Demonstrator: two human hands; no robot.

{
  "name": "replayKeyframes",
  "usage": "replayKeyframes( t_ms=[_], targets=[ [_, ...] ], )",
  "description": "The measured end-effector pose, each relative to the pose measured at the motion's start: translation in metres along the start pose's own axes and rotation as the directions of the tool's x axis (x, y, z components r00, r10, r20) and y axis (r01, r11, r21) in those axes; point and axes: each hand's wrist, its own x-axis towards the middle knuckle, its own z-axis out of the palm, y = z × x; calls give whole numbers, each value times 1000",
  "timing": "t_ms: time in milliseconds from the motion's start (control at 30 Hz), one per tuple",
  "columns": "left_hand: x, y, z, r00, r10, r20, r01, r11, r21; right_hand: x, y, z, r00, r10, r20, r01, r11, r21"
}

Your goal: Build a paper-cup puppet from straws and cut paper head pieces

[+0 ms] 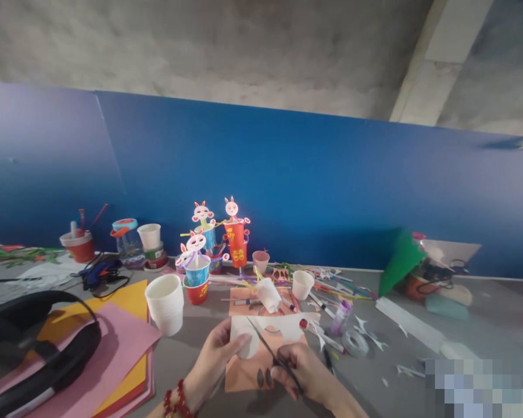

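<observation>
My left hand (215, 355), a red bead bracelet on its wrist, pinches white paper (293, 325) with a round disc shape (248, 343) under the thumb. Whether the disc is still joined to the sheet, I cannot tell. Dark scissors (264, 338) are gripped in my right hand (300, 367), their blades pointing up and left beside the disc. Beneath both hands lies an orange paper sheet (237, 380) with dark leaf-like shapes on it. A white paper cup (269, 294) on its side and a marker (246, 302) lie just beyond the white paper.
Rabbit-faced paper cup figures (196, 261) stand near the blue partition (287, 186). Stacked white cups (165, 307) and coloured paper (122, 337) under a black headset (82, 366) are at left. Tape (356, 342), a purple-capped tube (341, 316) and paper scraps lie at right.
</observation>
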Motion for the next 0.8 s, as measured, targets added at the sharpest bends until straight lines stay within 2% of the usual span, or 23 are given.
replayKeyframes(
  t_ms=[400, 667, 800],
  targets=[
    [0, 0, -1, 1000, 12, -12, -12, 1000, 23, 1, 2, 1, 1000, -15, -12, 15, 1000, 9],
    [-4, -4, 6, 996, -68, -51, 61, 989, -131, 2, -6, 11, 999, -43, -27, 45, 998, 42],
    [-6, -6, 8, 998, -51, -49, 45, 993, -106, 3, -3, 12, 997, -71, 10, 71, 997, 33]
  ],
)
